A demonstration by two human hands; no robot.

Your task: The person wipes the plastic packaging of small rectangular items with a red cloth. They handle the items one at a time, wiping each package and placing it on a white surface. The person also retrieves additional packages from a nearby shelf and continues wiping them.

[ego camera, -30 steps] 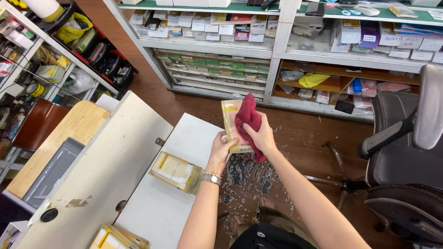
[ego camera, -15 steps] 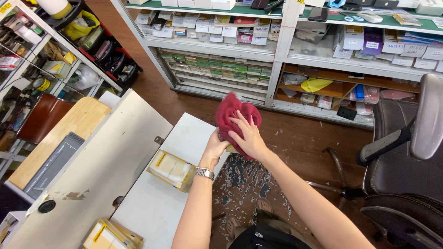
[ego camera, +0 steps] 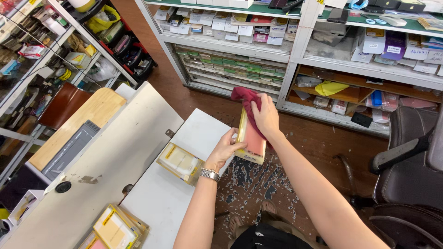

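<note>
1. A white table (ego camera: pixel 115 152) ran along the left, with a smaller white top (ego camera: pixel 180 193) butted against it.
2. Shelves (ego camera: pixel 258 50) of small boxes and packets filled the far wall; a dark chair (ego camera: pixel 410 152) stood at the right.
3. A wooden board (ego camera: pixel 87 115) lay at the table's far end, beside a grey tray (ego camera: pixel 69 147).
4. A clear-packed box (ego camera: pixel 181 162) lay on the smaller top, just left of the hands; two more packs (ego camera: pixel 113 228) sat at the near edge.
5. A flat pink-and-yellow box (ego camera: pixel 251 140) was held upright over the floor, beside the top's right edge.
6. The left hand (ego camera: pixel 226 150), a watch (ego camera: pixel 209 174) on its wrist, gripped the box's lower left edge, fingers curled around it.
7. The right hand (ego camera: pixel 266 115) pressed a red cloth (ego camera: pixel 244 96) against the box's upper face, fingers closed on the cloth.
</note>
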